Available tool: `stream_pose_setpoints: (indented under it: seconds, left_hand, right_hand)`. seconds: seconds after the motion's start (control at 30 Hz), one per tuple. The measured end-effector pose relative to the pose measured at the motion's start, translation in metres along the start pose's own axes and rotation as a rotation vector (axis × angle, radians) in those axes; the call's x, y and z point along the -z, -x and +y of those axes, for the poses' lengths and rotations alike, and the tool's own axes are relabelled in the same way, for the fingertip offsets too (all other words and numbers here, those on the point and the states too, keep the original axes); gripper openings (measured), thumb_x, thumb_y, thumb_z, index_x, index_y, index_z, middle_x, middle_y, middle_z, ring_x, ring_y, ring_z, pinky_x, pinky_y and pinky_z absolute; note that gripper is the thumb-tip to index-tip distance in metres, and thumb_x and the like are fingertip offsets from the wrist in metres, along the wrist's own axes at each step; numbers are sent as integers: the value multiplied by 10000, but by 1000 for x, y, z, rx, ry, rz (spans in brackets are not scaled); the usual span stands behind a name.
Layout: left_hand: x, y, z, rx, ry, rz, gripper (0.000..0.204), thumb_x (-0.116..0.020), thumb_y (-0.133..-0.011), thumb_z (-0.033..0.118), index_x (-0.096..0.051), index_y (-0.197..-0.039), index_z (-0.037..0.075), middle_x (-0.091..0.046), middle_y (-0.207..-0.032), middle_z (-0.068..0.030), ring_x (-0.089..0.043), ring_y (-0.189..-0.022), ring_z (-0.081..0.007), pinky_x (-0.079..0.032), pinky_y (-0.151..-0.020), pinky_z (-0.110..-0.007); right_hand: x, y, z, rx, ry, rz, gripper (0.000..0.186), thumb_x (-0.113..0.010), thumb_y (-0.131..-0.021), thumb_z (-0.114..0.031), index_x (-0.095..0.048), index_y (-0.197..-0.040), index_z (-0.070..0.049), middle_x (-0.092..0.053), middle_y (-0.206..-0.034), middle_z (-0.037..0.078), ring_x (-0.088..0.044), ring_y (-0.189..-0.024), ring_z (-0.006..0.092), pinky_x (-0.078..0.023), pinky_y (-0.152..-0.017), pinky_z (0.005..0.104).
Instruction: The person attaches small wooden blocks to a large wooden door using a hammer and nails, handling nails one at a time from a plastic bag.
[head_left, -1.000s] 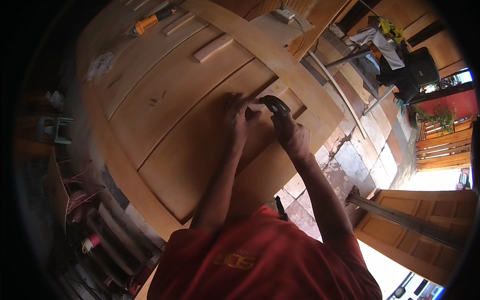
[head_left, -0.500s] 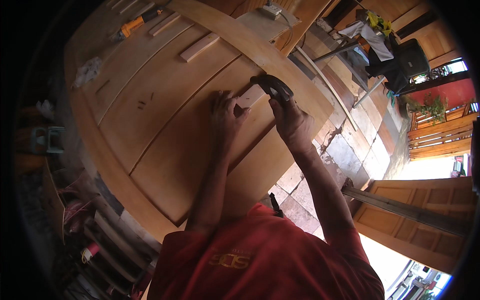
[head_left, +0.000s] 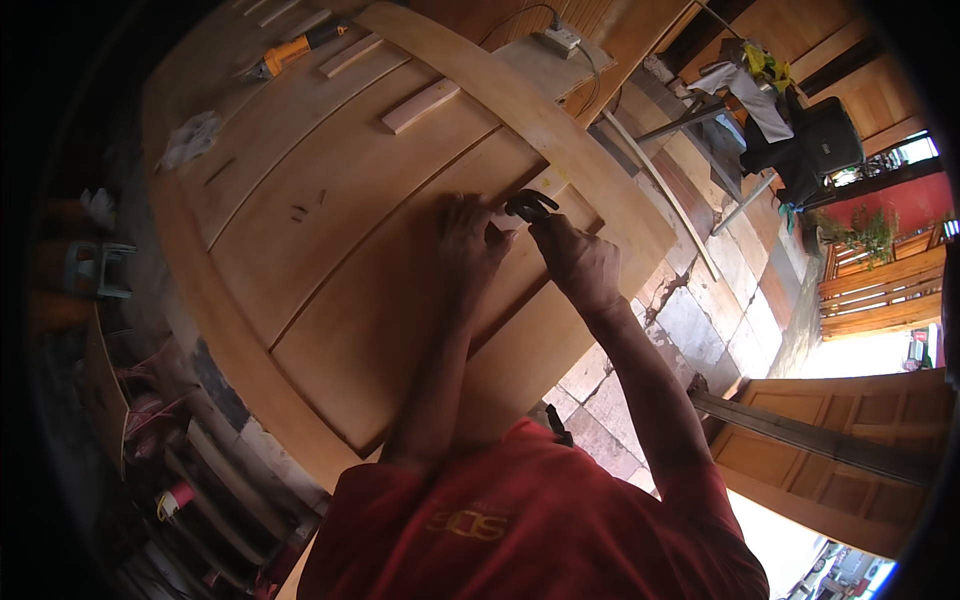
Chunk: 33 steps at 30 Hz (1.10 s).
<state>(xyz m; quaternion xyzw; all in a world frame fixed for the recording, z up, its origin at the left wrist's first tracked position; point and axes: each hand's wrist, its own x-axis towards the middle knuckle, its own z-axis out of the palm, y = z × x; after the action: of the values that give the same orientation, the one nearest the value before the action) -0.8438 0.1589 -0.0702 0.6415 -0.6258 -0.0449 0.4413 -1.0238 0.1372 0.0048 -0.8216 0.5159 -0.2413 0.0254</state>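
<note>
Left hand: thumb and fingers of the left hand [head_left: 474, 238] are bent about the near end of a small pale wooden block [head_left: 506, 219], partly hidden by them.
Right hand: the right hand [head_left: 582, 268] has its fingers wrapped around a dark hand tool with a curved head [head_left: 531, 205]; the handle is mostly covered, so its exact kind cannot be told.
Block: over the right part of a large panelled wooden door [head_left: 330, 265], beside the tool's head; whether the two touch cannot be told.
Door top: a loose pale strip [head_left: 421, 107] lies beyond the hands; farther off are a second strip [head_left: 352, 56], an orange power tool [head_left: 288, 53] and, near the left edge, crumpled clear plastic [head_left: 190, 138].
Far side: a white power socket [head_left: 562, 40] sits on a board [head_left: 530, 68].
Right background: a black chair [head_left: 832, 138] stands on the tiled floor [head_left: 692, 325], near a white cloth [head_left: 760, 100].
</note>
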Motion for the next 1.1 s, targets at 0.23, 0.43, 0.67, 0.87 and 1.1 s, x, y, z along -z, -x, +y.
stream_pose_setpoints:
  seconds: [0.23,0.43,0.67,0.87,1.1]
  left_hand:
    - [-4,-1,-13,-50,-7,18,449,-869,-789,316,-689,-1126,79,-673,-1360,-163,-540,-1380,-432,-378,-1179,-587]
    - [-15,1,-19,-89,-34,125,471,-907,-714,283,-681,-1072,74,-698,-1310,-168,-584,-1328,-431,-391,-1182,-581]
    - [-24,6,-25,-104,-25,118,451,-840,-803,312,-678,-1127,43,-685,-1311,-185,-581,-1320,-449,-402,-1169,-583]
    - [-14,13,-18,-102,-12,9,492,-821,-840,307,-650,-1207,28,-619,-1403,-205,-506,-1395,-444,-362,-1198,-566]
    - [14,27,-58,-212,92,-145,674,-761,-902,370,-566,-1415,-22,-566,-1465,-262,-473,-1413,-473,-358,-1204,-541]
  right_hand:
    - [-4,1,3,-30,-9,-102,230,-745,-967,-328,-698,-1121,-164,-723,-738,102,-710,-594,302,-546,-505,408]
    - [-6,10,1,13,-77,60,229,-719,-986,-346,-697,-1123,-164,-716,-732,98,-707,-598,306,-534,-509,417]
    - [7,82,-15,-515,-665,40,332,-684,-1027,-416,-624,-1060,-92,-626,-666,85,-606,-507,198,-454,-461,325]
    - [23,162,-100,-939,-1557,80,284,-754,-1008,-273,-546,-1034,-82,-527,-753,-31,-456,-567,56,-382,-501,236]
    - [-13,176,-105,-734,-1457,217,221,-716,-1031,-226,-558,-1032,-72,-529,-857,-55,-457,-765,42,-395,-687,227]
